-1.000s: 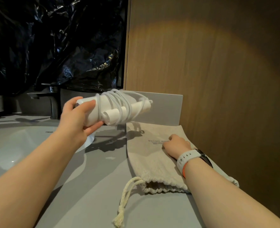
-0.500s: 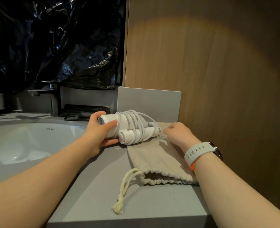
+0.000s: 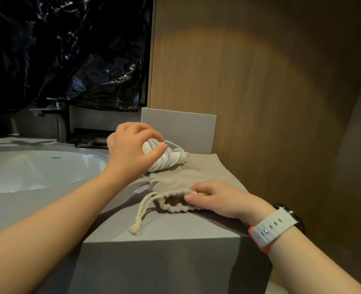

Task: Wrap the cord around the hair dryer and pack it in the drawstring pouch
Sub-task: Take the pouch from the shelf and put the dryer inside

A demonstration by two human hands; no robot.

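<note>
Left hand (image 3: 133, 150) clawed round the hair dryer (image 3: 168, 161) (cord (image 3: 176, 154) wound on), right hand (image 3: 220, 198) pinching pouch (image 3: 198, 175) rim.

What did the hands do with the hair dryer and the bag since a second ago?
The left hand lowered the hair dryer from the air onto the far end of the pouch, still holding it. The right hand slid back to the pouch's mouth and now pinches its gathered edge. The cord stays wrapped; the pouch hasn't moved.
</note>
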